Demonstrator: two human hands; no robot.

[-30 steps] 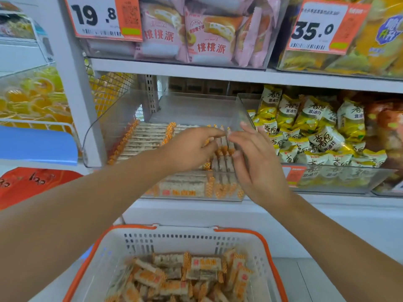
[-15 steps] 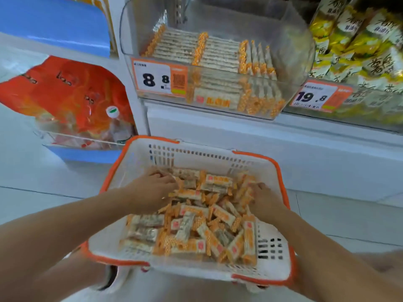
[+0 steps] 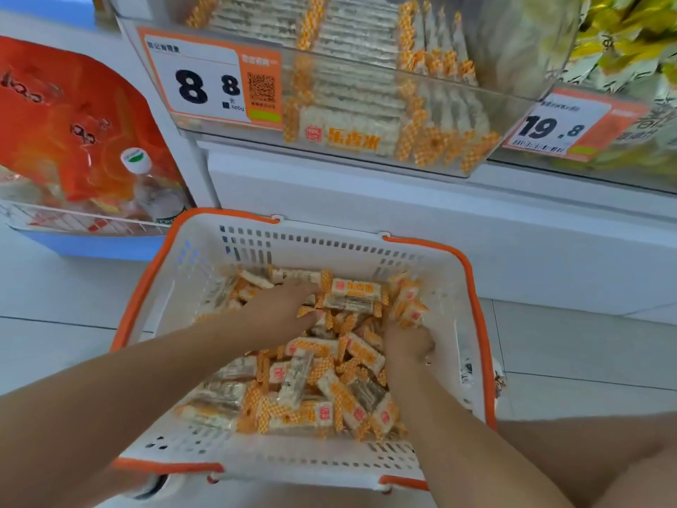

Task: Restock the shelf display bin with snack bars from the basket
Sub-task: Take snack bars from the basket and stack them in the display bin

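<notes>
A white basket with an orange rim sits low in front of me, holding several snack bars in clear wrappers with orange checked ends. My left hand lies on the pile at the basket's middle, fingers stretched over the bars. My right hand is dug into the pile on the right side, its fingers curled down around bars. Above, the clear shelf display bin holds neat rows of the same bars, with free room at its right end.
An 8.8 price tag is on the bin's front. A 19.8 tag marks the neighbouring bin of yellow packets. Orange bags and a bottle stand at left. My knee is at bottom right.
Both hands left the display bin and came down into the basket. They now sit deeper in the pile, the right hand curling into the bars. My view tilted down.
</notes>
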